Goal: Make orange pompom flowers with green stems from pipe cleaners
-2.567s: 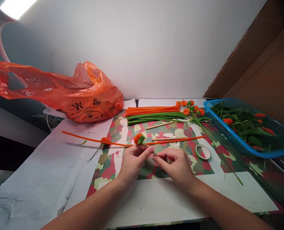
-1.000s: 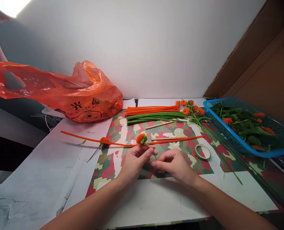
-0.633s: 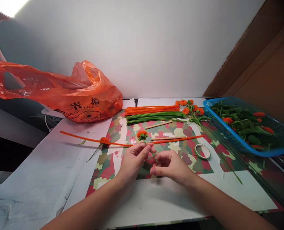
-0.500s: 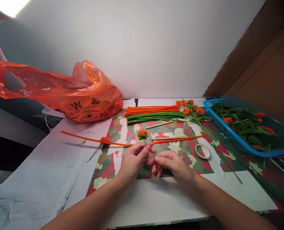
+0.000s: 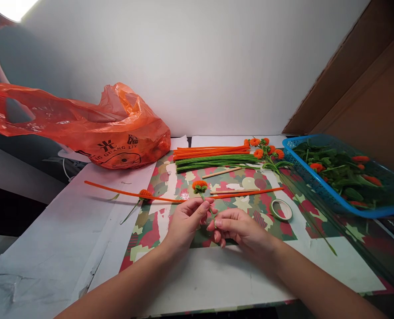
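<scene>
An orange pipe-cleaner flower (image 5: 200, 186) with green leaves under its head points away from me, over the patterned mat. Closed around its thin green stem, just below the head, is my left hand (image 5: 190, 219). My right hand (image 5: 238, 228) pinches the lower end of the same stem. Beyond the hands, a long orange pipe cleaner (image 5: 113, 189) crosses toward the left, and a second orange flower (image 5: 146, 195) with a green stem lies by it. Wooden sticks (image 5: 235, 192) rest on the mat, with a roll of green tape (image 5: 281, 210) to the right.
Bundles of orange pipe cleaners (image 5: 213, 152) and green pipe cleaners (image 5: 213, 162) lie at the back, beside finished orange flower sprays (image 5: 266, 150). A blue basket (image 5: 336, 206) of leaves and flowers stands right. An orange plastic bag (image 5: 126, 133) sits at the back left, under a lamp (image 5: 12, 11).
The flower head has shifted slightly to the right. My right hand has moved a little, its fingertips still on the lower stem.
</scene>
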`<state>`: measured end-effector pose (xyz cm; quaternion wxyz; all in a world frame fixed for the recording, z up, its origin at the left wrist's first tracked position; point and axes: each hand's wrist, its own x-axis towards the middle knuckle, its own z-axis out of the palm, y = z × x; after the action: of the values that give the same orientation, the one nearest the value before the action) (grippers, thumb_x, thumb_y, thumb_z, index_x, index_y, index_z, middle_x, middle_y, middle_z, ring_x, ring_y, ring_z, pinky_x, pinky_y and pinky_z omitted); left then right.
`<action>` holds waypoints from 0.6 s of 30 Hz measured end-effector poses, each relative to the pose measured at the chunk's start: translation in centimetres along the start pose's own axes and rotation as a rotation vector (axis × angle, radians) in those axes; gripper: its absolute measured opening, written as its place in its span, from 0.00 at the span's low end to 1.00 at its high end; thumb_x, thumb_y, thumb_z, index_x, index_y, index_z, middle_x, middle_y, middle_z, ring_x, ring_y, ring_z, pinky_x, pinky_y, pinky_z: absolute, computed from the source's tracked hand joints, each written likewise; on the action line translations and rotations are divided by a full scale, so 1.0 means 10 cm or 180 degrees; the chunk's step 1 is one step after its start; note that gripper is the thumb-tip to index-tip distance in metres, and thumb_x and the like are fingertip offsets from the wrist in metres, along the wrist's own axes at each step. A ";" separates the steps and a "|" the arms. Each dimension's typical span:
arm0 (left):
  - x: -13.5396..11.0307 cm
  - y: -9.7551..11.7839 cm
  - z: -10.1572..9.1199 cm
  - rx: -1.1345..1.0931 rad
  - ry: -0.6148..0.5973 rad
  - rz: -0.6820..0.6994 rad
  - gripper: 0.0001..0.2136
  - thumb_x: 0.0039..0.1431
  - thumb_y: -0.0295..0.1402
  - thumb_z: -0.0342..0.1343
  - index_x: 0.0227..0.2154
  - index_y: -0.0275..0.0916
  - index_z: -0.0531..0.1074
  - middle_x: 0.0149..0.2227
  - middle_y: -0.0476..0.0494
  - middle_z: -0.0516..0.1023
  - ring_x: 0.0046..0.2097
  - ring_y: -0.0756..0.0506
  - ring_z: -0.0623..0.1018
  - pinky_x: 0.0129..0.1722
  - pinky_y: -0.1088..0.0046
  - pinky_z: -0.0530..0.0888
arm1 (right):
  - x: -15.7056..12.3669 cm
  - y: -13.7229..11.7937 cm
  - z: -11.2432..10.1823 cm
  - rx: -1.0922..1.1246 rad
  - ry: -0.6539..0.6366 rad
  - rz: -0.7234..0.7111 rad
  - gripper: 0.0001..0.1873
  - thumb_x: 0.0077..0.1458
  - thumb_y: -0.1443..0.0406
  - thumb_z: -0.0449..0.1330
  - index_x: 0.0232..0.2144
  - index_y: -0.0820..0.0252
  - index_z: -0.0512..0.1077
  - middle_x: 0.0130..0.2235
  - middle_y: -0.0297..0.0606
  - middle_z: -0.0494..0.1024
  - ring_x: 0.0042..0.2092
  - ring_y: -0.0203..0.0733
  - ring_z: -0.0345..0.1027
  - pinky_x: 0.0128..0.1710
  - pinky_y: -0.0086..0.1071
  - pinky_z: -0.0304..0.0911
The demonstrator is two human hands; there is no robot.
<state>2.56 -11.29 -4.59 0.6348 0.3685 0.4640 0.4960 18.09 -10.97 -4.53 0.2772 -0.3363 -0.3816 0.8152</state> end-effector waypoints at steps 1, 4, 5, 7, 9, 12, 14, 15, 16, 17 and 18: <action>0.00 0.00 0.00 0.0006 -0.0008 0.0025 0.12 0.47 0.42 0.63 0.27 0.36 0.76 0.26 0.48 0.75 0.22 0.56 0.63 0.22 0.80 0.64 | 0.00 0.00 0.00 -0.0022 0.0026 0.0004 0.14 0.44 0.58 0.67 0.27 0.66 0.76 0.21 0.34 0.74 0.24 0.30 0.67 0.25 0.24 0.60; 0.00 0.00 -0.01 0.0028 -0.0019 0.0071 0.12 0.47 0.42 0.63 0.26 0.37 0.76 0.25 0.49 0.75 0.22 0.56 0.64 0.23 0.80 0.64 | 0.00 0.01 -0.01 -0.0084 0.0068 -0.0010 0.14 0.43 0.59 0.68 0.25 0.66 0.75 0.20 0.33 0.73 0.24 0.30 0.66 0.24 0.23 0.59; 0.00 0.00 -0.01 0.0025 -0.0029 0.0073 0.12 0.47 0.41 0.63 0.26 0.37 0.76 0.25 0.49 0.75 0.22 0.56 0.64 0.23 0.81 0.64 | 0.00 0.01 -0.02 -0.0085 0.0072 -0.0007 0.13 0.43 0.59 0.68 0.25 0.66 0.75 0.20 0.33 0.73 0.24 0.30 0.66 0.23 0.23 0.59; 0.00 0.00 -0.01 0.0012 -0.0048 0.0079 0.12 0.48 0.41 0.63 0.27 0.37 0.77 0.25 0.49 0.75 0.22 0.56 0.64 0.23 0.81 0.63 | -0.01 0.02 -0.03 -0.0036 0.0065 0.0016 0.13 0.43 0.60 0.68 0.24 0.66 0.75 0.20 0.32 0.72 0.24 0.29 0.66 0.23 0.22 0.59; 0.00 0.00 -0.01 -0.0003 -0.0067 0.0089 0.12 0.48 0.41 0.63 0.27 0.36 0.77 0.25 0.49 0.74 0.23 0.56 0.64 0.22 0.82 0.63 | 0.00 0.02 -0.04 0.0041 0.0058 0.0059 0.12 0.43 0.61 0.68 0.24 0.66 0.74 0.21 0.32 0.72 0.23 0.28 0.65 0.23 0.22 0.59; 0.00 0.00 -0.01 -0.0025 -0.0073 0.0076 0.12 0.48 0.41 0.63 0.28 0.36 0.77 0.25 0.49 0.74 0.22 0.56 0.64 0.22 0.82 0.63 | 0.00 0.02 -0.04 0.0063 0.0062 0.0120 0.12 0.42 0.61 0.69 0.24 0.66 0.74 0.22 0.32 0.73 0.23 0.28 0.66 0.23 0.22 0.59; 0.00 0.00 -0.01 -0.0021 -0.0077 0.0074 0.12 0.47 0.41 0.63 0.27 0.36 0.76 0.25 0.49 0.74 0.22 0.56 0.64 0.21 0.82 0.63 | 0.01 0.01 -0.04 0.0012 0.0088 0.0060 0.14 0.41 0.60 0.69 0.23 0.66 0.74 0.21 0.32 0.72 0.23 0.29 0.65 0.22 0.22 0.59; 0.00 -0.01 -0.01 -0.0015 -0.0081 0.0077 0.12 0.47 0.41 0.63 0.26 0.35 0.76 0.25 0.49 0.74 0.22 0.56 0.64 0.21 0.82 0.62 | 0.01 0.01 -0.03 -0.0029 0.0102 -0.0011 0.14 0.40 0.59 0.69 0.22 0.66 0.73 0.19 0.32 0.71 0.22 0.28 0.64 0.21 0.22 0.58; 0.01 -0.01 -0.01 -0.0004 -0.0083 0.0084 0.13 0.47 0.41 0.63 0.25 0.35 0.76 0.25 0.49 0.74 0.22 0.56 0.64 0.21 0.82 0.62 | 0.01 0.01 -0.03 -0.0073 0.0117 -0.0090 0.14 0.40 0.59 0.69 0.20 0.65 0.72 0.18 0.31 0.70 0.21 0.28 0.62 0.21 0.22 0.57; 0.01 -0.01 -0.01 0.0007 -0.0077 0.0090 0.13 0.47 0.41 0.63 0.25 0.35 0.75 0.25 0.49 0.74 0.22 0.56 0.63 0.20 0.82 0.62 | 0.01 0.01 -0.03 -0.0114 0.0142 -0.0167 0.15 0.40 0.59 0.70 0.19 0.65 0.72 0.17 0.30 0.69 0.21 0.28 0.61 0.20 0.22 0.57; 0.01 -0.01 -0.01 0.0015 -0.0064 0.0093 0.13 0.47 0.41 0.64 0.24 0.35 0.75 0.24 0.49 0.74 0.21 0.57 0.63 0.20 0.82 0.61 | 0.01 0.00 -0.02 -0.0158 0.0175 -0.0223 0.15 0.40 0.60 0.70 0.18 0.65 0.71 0.17 0.29 0.69 0.20 0.28 0.60 0.21 0.23 0.57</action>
<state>2.50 -11.19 -4.73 0.6312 0.3818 0.4533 0.5003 18.20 -10.82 -4.71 0.3074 -0.3517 -0.4054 0.7858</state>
